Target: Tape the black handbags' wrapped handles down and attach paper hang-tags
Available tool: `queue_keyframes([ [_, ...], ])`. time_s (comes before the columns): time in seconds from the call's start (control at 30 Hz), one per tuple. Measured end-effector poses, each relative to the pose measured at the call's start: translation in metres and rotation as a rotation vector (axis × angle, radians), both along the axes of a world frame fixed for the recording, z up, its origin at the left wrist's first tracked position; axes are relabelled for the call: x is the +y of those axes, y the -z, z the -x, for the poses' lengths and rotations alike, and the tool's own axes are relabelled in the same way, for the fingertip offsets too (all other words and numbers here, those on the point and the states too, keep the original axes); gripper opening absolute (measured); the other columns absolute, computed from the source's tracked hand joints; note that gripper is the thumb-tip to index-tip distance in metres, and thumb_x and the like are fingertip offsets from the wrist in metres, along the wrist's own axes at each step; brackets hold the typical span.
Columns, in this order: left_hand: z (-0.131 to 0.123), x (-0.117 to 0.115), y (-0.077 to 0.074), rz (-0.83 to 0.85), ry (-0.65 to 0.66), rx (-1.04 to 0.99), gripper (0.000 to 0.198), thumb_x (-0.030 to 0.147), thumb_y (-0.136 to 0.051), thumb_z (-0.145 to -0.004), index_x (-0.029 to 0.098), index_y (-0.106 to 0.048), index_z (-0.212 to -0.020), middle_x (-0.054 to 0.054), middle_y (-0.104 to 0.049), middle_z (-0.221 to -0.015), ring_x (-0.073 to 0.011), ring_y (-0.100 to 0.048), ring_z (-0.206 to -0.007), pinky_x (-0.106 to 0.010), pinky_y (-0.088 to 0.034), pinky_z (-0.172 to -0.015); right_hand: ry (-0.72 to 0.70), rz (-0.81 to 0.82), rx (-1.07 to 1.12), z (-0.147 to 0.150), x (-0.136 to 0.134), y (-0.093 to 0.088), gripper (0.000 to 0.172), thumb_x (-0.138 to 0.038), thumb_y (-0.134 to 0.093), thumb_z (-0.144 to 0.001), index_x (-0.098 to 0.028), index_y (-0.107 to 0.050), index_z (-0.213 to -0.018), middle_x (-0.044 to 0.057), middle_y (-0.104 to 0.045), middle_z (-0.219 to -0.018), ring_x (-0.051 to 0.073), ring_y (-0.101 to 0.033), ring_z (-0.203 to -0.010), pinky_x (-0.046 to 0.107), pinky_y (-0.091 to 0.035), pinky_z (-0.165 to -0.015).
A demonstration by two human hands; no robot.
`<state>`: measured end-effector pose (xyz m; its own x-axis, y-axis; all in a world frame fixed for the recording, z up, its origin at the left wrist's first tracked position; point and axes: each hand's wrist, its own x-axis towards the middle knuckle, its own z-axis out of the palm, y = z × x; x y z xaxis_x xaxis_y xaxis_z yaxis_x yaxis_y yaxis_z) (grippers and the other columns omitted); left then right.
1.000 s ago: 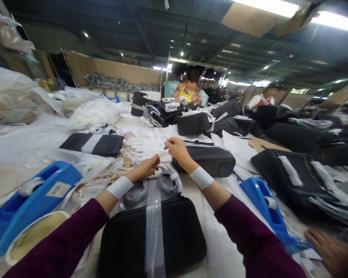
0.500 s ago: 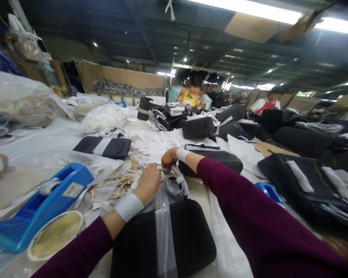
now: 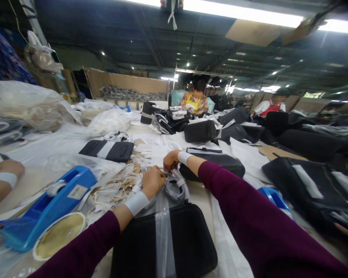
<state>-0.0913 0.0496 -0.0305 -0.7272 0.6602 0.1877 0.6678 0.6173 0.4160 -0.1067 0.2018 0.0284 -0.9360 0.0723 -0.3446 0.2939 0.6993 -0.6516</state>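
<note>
A black bag (image 3: 185, 235) lies flat in front of me, a band of clear plastic film (image 3: 163, 231) running down its front. At its top sits the bag's strap (image 3: 175, 189), wrapped in pale material and coiled. My left hand (image 3: 153, 180), closed with fingers pinched, is at the left end of the coil. My right hand (image 3: 171, 160) bends down just beyond it, its fingers curled on the strap. The hands almost touch, so the exact spot they grip is mostly hidden. White bands circle both wrists.
To the left are a blue tape dispenser (image 3: 55, 204), a round tub (image 3: 59, 235), a heap of stringed tags (image 3: 120, 189) and another person's arm (image 3: 5, 173). Black bags (image 3: 214, 160) lie beyond and at right (image 3: 313, 185). Two people (image 3: 194, 101) are across the table.
My hands have drawn slightly closer together at the strap, the left one shifting right. The other person's arm at the left reaches further into view. The camera has tilted a little.
</note>
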Motion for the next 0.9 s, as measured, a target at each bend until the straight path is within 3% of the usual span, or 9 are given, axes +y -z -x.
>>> queue_keyframes([
  [0.07,0.003,-0.004,-0.004,-0.057,0.020,-0.011,0.014,0.018,-0.059,-0.072,0.017,-0.073,-0.071,-0.012,-0.065,-0.099,-0.0295,-0.053,-0.103,-0.038,-0.041,-0.086,0.022,0.009,-0.161,0.001,0.002,-0.006,0.034,-0.011,-0.088,-0.045,-0.012,-0.069,-0.073,0.000,-0.063,-0.058,0.008,-0.046,-0.047,0.021,-0.039,-0.049],
  [0.17,0.010,-0.008,-0.009,-0.161,0.050,-0.072,0.012,0.020,-0.059,-0.071,0.016,-0.070,-0.069,-0.010,-0.065,-0.093,-0.0270,-0.054,-0.100,-0.037,-0.041,-0.088,0.050,0.087,-0.266,0.000,0.005,-0.014,0.021,-0.018,-0.085,-0.056,-0.011,-0.069,-0.069,0.004,-0.066,-0.063,0.008,-0.044,-0.047,0.021,-0.038,-0.047],
  [0.33,0.016,-0.010,-0.009,-0.323,0.103,-0.344,0.016,0.031,-0.060,-0.070,0.016,-0.064,-0.069,0.000,-0.059,-0.063,-0.0160,-0.054,-0.064,-0.026,-0.041,-0.061,0.091,0.278,-0.161,-0.020,0.005,-0.014,0.008,-0.013,-0.068,-0.073,-0.015,-0.067,-0.065,0.001,-0.065,-0.060,0.009,-0.054,-0.051,0.021,-0.047,-0.056],
  [0.53,0.016,-0.009,-0.003,-0.563,0.067,-0.621,0.017,0.031,-0.062,-0.060,0.015,-0.056,-0.064,0.002,-0.056,-0.057,-0.0108,-0.050,-0.054,-0.023,-0.041,-0.054,0.093,0.352,0.044,-0.060,0.002,-0.001,0.024,0.003,-0.058,-0.068,-0.015,-0.071,-0.077,0.002,-0.073,-0.076,0.012,-0.069,-0.071,0.022,-0.052,-0.071],
  [0.63,0.015,-0.008,-0.002,-0.683,0.008,-0.732,0.017,0.028,-0.062,-0.058,0.016,-0.052,-0.066,0.002,-0.057,-0.058,-0.0095,-0.052,-0.052,-0.021,-0.040,-0.052,0.156,0.293,0.198,-0.067,0.000,0.007,0.019,-0.001,-0.058,-0.074,-0.013,-0.070,-0.083,0.002,-0.073,-0.080,0.011,-0.068,-0.072,0.019,-0.052,-0.070],
  [0.77,0.017,-0.007,-0.002,-0.813,-0.082,-0.848,0.023,0.018,-0.065,-0.059,0.017,-0.048,-0.075,0.003,-0.059,-0.060,-0.0114,-0.058,-0.056,-0.022,-0.045,-0.055,0.249,0.090,0.340,-0.063,-0.006,0.017,0.006,-0.013,-0.064,-0.079,-0.011,-0.068,-0.082,0.002,-0.069,-0.070,0.009,-0.063,-0.058,0.016,-0.047,-0.055],
  [0.9,0.022,-0.006,-0.002,-0.850,-0.177,-0.914,0.015,0.020,-0.065,-0.078,0.015,-0.052,-0.084,0.002,-0.059,-0.067,-0.0101,-0.058,-0.058,-0.022,-0.047,-0.054,0.239,-0.143,0.391,-0.058,-0.012,0.015,0.022,-0.014,-0.075,-0.067,-0.015,-0.069,-0.088,0.001,-0.071,-0.078,0.013,-0.065,-0.069,0.017,-0.046,-0.059],
])
